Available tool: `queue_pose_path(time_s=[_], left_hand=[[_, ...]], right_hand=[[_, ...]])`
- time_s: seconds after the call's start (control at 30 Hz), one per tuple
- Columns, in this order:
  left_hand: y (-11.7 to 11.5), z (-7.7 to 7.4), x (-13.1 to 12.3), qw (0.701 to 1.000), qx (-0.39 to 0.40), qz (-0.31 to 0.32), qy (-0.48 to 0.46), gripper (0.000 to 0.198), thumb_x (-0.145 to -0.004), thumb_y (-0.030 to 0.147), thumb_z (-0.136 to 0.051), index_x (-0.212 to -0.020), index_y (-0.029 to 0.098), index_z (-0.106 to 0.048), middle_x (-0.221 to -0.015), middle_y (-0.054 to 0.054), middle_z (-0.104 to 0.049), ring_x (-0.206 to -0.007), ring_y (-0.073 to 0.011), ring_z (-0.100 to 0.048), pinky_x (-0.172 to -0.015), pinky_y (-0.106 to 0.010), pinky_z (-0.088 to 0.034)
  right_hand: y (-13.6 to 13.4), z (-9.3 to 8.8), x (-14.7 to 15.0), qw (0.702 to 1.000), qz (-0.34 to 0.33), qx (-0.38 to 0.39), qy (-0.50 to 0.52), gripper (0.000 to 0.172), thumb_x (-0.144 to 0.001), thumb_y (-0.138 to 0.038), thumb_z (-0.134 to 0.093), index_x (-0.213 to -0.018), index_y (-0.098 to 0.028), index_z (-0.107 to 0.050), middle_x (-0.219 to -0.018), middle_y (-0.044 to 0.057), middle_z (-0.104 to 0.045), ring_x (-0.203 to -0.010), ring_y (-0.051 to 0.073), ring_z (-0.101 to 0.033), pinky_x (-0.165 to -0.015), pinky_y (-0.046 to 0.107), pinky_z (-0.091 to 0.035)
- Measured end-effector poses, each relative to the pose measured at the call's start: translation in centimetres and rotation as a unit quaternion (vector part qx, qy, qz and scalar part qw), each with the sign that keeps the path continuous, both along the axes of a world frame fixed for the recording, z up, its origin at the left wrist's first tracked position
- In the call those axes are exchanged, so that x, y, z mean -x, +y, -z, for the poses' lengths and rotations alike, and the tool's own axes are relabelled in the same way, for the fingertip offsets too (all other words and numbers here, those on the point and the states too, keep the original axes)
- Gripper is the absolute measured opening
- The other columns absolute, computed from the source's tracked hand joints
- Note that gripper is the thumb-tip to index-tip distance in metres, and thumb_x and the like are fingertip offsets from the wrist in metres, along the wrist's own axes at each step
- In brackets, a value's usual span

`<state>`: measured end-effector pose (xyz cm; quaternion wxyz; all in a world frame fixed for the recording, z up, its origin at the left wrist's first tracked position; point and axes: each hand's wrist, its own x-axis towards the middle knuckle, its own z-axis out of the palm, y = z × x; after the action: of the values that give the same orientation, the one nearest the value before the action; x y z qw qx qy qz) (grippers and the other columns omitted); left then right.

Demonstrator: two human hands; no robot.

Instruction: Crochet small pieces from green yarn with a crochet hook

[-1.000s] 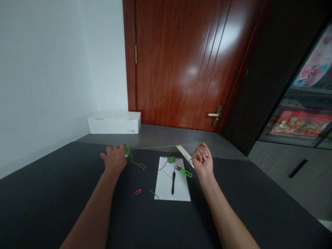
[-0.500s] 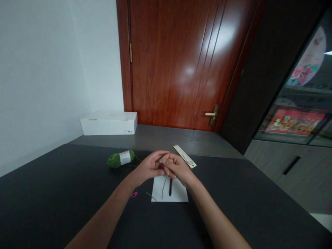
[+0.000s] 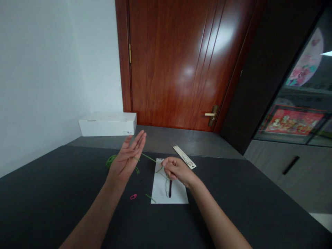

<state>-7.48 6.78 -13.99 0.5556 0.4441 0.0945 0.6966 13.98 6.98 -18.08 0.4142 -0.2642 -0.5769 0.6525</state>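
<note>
My left hand (image 3: pixel 127 159) is raised above the dark table (image 3: pixel 52 193), palm up, fingers stretched out, with a green yarn strand (image 3: pixel 148 157) draped across them. The strand runs right to my right hand (image 3: pixel 176 170), which is closed and pinches it over a white notepad (image 3: pixel 160 192). A dark crochet hook (image 3: pixel 170 188) lies on the notepad below my right hand. The green yarn ball (image 3: pixel 110 159) is mostly hidden behind my left hand. A loose yarn end hangs down onto the paper.
A pink clip (image 3: pixel 133 196) and a short green yarn scrap (image 3: pixel 149 197) lie left of the notepad. A pale ruler (image 3: pixel 184 156) lies at the table's far edge. A white box (image 3: pixel 107 123) sits on the floor beside a wooden door (image 3: pixel 181 65).
A second ago my hands were wide apart with the yarn stretched between them. They then met over the notepad. Now my left hand has lifted left and opened, strand across its fingers.
</note>
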Motion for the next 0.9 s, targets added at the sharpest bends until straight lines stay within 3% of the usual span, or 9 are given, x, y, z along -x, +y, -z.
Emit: queue_pose_path(time_s=[0.1, 0.2, 0.3, 0.4, 0.47, 0.57, 0.67, 0.77, 0.9], left_hand=[[0.4, 0.4, 0.0, 0.976, -0.084, -0.09, 0.182, 0.028, -0.063, -0.004, -0.059, -0.062, 0.022, -0.068, -0.119, -0.004, -0.075, -0.13, -0.028, -0.059, -0.12, -0.054, -0.031], [1.2, 1.4, -0.5, 0.919, -0.099, -0.141, 0.355, 0.028, -0.055, -0.004, -0.06, -0.05, 0.023, -0.067, -0.098, -0.006, -0.078, -0.115, -0.0288, -0.062, -0.124, -0.055, -0.014], [1.6, 2.5, -1.5, 0.906, -0.064, -0.141, 0.393, 0.028, -0.058, 0.0, -0.064, -0.063, 0.024, -0.076, -0.089, -0.006, -0.075, -0.104, -0.0277, -0.061, -0.12, -0.056, -0.021], [1.1, 2.9, -2.6, 0.907, -0.025, -0.098, 0.409, 0.022, -0.072, 0.015, -0.066, -0.09, 0.021, -0.079, -0.089, -0.008, -0.073, -0.083, -0.0236, -0.063, -0.094, -0.049, -0.047], [0.4, 2.6, -3.1, 0.91, -0.009, -0.06, 0.41, 0.03, -0.082, 0.028, -0.062, -0.107, 0.019, -0.076, -0.087, -0.008, -0.071, -0.078, -0.0216, -0.063, -0.079, -0.04, -0.051], [-0.4, 2.0, -3.4, 0.908, 0.004, -0.04, 0.416, 0.037, -0.088, 0.046, -0.053, -0.079, 0.018, -0.075, -0.072, -0.007, -0.063, -0.069, -0.0203, -0.057, -0.068, -0.035, -0.049], [-0.3, 1.9, -3.4, 0.898, 0.02, -0.086, 0.432, 0.055, -0.088, 0.055, -0.054, -0.045, 0.02, -0.058, -0.063, -0.005, -0.055, -0.067, -0.0196, -0.054, -0.069, -0.033, -0.045], [0.3, 2.5, -3.2, 0.875, 0.044, -0.146, 0.459, 0.057, -0.083, 0.055, -0.063, -0.038, 0.022, -0.053, -0.054, -0.002, -0.05, -0.061, -0.0184, -0.05, -0.067, -0.031, -0.04], [1.0, 3.5, -2.8, 0.848, 0.09, -0.198, 0.483, 0.061, -0.085, 0.057, -0.057, -0.036, 0.023, -0.049, -0.044, -0.001, -0.046, -0.049, -0.0169, -0.045, -0.06, -0.031, -0.032]], right_hand=[[-0.2, -0.1, -0.2, 1.0, -0.017, -0.006, -0.009, 0.036, -0.078, -0.049, -0.077, -0.085, -0.016, -0.065, -0.047, -0.009, -0.05, -0.034, 0.003, -0.03, -0.037, 0.021, -0.014], [-0.2, -0.4, -0.4, 1.0, -0.009, -0.013, -0.003, 0.037, -0.078, -0.051, -0.076, -0.083, -0.016, -0.064, -0.047, -0.01, -0.049, -0.035, 0.003, -0.029, -0.038, 0.021, -0.015], [-0.2, -0.4, -0.3, 1.0, -0.002, -0.016, -0.006, 0.038, -0.079, -0.053, -0.075, -0.083, -0.017, -0.063, -0.046, -0.01, -0.049, -0.035, 0.003, -0.029, -0.039, 0.022, -0.015], [-0.3, -0.1, 0.1, 1.0, 0.004, -0.018, -0.018, 0.04, -0.077, -0.055, -0.075, -0.082, -0.018, -0.062, -0.048, -0.01, -0.05, -0.036, 0.004, -0.03, -0.039, 0.021, -0.016], [-0.2, 0.2, 0.5, 0.999, 0.01, -0.023, -0.032, 0.042, -0.077, -0.057, -0.074, -0.08, -0.018, -0.06, -0.052, -0.009, -0.053, -0.036, 0.004, -0.032, -0.039, 0.021, -0.016], [0.0, 0.7, 0.7, 0.997, 0.018, -0.035, -0.065, 0.041, -0.077, -0.057, -0.073, -0.08, -0.018, -0.06, -0.055, -0.007, -0.054, -0.037, 0.004, -0.034, -0.039, 0.021, -0.018], [0.3, 1.2, 0.4, 0.991, 0.031, -0.058, -0.113, 0.036, -0.08, -0.053, -0.069, -0.082, -0.018, -0.063, -0.056, -0.007, -0.055, -0.038, 0.005, -0.037, -0.04, 0.02, -0.023], [0.7, 1.7, 0.0, 0.977, 0.063, -0.088, -0.184, 0.023, -0.084, -0.04, -0.067, -0.081, -0.018, -0.065, -0.058, -0.005, -0.059, -0.041, 0.006, -0.041, -0.044, 0.021, -0.031], [1.3, 2.5, -0.6, 0.932, 0.149, -0.113, -0.309, 0.007, -0.08, -0.016, -0.068, -0.074, -0.019, -0.067, -0.065, -0.002, -0.066, -0.051, 0.011, -0.055, -0.055, 0.024, -0.043]])
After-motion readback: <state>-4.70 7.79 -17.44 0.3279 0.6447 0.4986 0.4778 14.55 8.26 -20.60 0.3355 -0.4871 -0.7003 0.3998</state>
